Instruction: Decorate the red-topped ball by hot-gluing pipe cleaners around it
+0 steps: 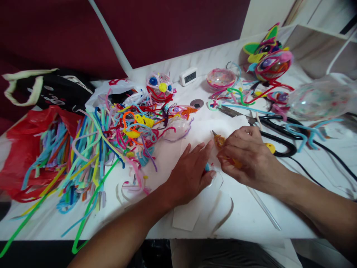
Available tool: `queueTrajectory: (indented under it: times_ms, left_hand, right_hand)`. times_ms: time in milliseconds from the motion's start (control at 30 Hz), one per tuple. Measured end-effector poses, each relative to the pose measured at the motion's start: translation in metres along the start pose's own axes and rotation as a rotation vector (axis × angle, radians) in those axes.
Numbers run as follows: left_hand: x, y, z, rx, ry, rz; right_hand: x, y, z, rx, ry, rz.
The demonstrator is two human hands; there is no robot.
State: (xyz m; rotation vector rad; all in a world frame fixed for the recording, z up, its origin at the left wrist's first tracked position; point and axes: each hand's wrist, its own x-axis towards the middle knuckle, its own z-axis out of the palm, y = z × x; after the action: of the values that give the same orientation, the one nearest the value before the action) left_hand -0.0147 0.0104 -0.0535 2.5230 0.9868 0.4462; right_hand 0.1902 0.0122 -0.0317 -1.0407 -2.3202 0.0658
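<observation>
My left hand (192, 171) lies on the white table (245, 219) with fingers stretched out, pressing down a small clear piece with a bit of blue (208, 167) under the thumb. My right hand (248, 158) is closed around a yellow hot-glue gun (220, 140), its tip pointing up and left. The gun's yellow rear end (270, 147) shows behind the hand. A clear glue stick (263, 208) lies on the table below my right wrist.
A heap of coloured pipe cleaners (92, 156) spills from a red bag (19, 152) at left. Black scissors (276, 126), a pipe-cleaner figure (269, 59), a pink bowl (221, 78), a small clock (188, 76) and a clear plastic ball (318, 100) stand behind.
</observation>
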Motion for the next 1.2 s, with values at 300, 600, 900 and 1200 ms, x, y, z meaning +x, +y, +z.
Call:
queueTrajectory:
  times_ms: [300, 600, 900, 1200]
  left_hand:
    - [-0.003, -0.006, 0.005, -0.056, 0.059, 0.048]
    - [-0.004, -0.008, 0.003, -0.099, 0.082, 0.049]
    - [-0.01, -0.008, -0.014, -0.059, 0.025, -0.022]
    - [-0.016, -0.003, -0.027, 0.056, -0.001, -0.114]
  right_hand:
    - [-0.002, -0.002, 0.001, 0.044, -0.027, 0.009]
    - [-0.001, -0.002, 0.0, 0.039, -0.033, 0.011]
    - [-0.001, 0.001, -0.001, 0.018, -0.004, 0.016]
    - [-0.001, 0.001, -0.005, 0.026, -0.002, 0.007]
